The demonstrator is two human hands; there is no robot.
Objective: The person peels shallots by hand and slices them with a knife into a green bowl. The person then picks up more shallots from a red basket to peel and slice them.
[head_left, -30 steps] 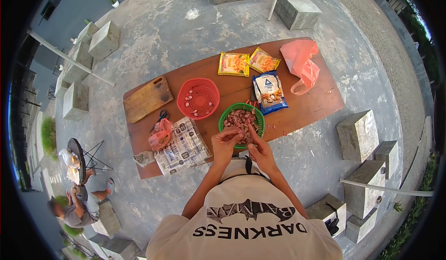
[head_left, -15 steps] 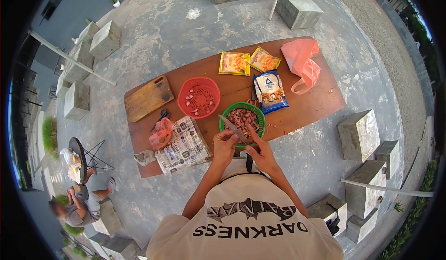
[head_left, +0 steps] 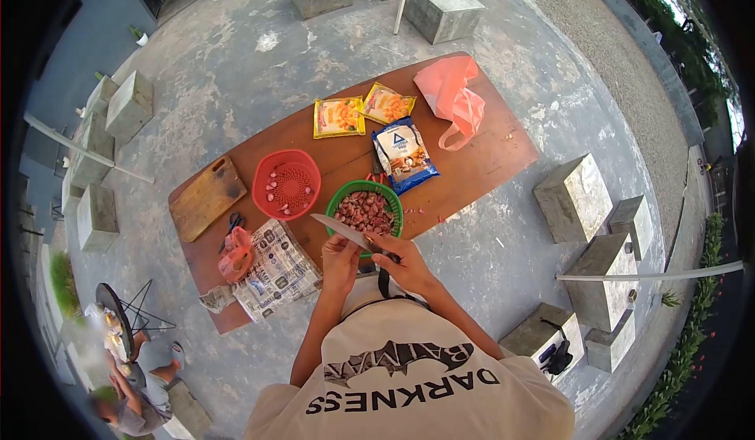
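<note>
My right hand [head_left: 403, 261] is closed around the handle of a knife [head_left: 340, 227], whose blade points left across the near rim of a green basket [head_left: 399, 204]. Close beside the blade, my left hand [head_left: 341, 262] has its fingers pinched together; whatever is in them is too small and hidden to name. Below the knife, the basket holds a heap of reddish-brown pieces and skins [head_left: 366, 210] that look like shallots. A red basket [head_left: 272, 159] stands to the left, with several small pinkish bulbs [head_left: 272, 187] inside.
On the wooden table [head_left: 464, 174] lie a cutting board [head_left: 208, 198], scissors [head_left: 235, 220], a red plastic bag [head_left: 237, 257], newspaper [head_left: 277, 276], two yellow packets [head_left: 339, 117], a blue-white packet [head_left: 405, 155] and a pink bag [head_left: 454, 98]. Concrete blocks [head_left: 572, 198] stand around. Another person [head_left: 141, 397] sits at lower left.
My view has turned, so the table sits further left and tilts more. The knife blade lies flatter, and both hands remain close together at the green basket's near rim.
</note>
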